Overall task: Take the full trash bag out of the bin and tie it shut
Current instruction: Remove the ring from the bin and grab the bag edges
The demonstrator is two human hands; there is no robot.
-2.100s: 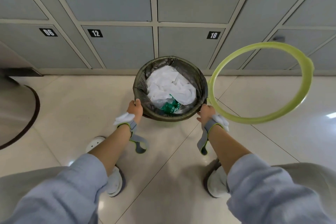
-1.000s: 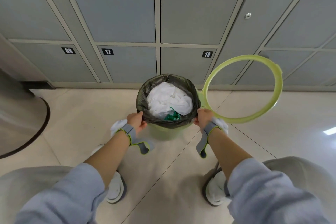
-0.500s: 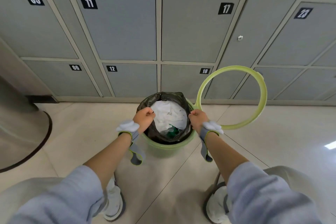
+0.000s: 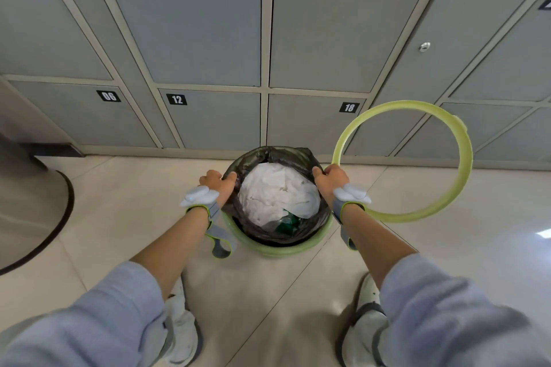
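Both hands grip the trash bag [image 4: 269, 235] rim, left hand [image 4: 217, 185] and right hand [image 4: 331, 179] on opposite sides, bin [image 4: 277, 249] directly below

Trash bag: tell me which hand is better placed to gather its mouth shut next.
Left hand, probably. It grips only the trash bag edge, while the right hand pinches the bag edge and also holds the green ring, so it is encumbered.
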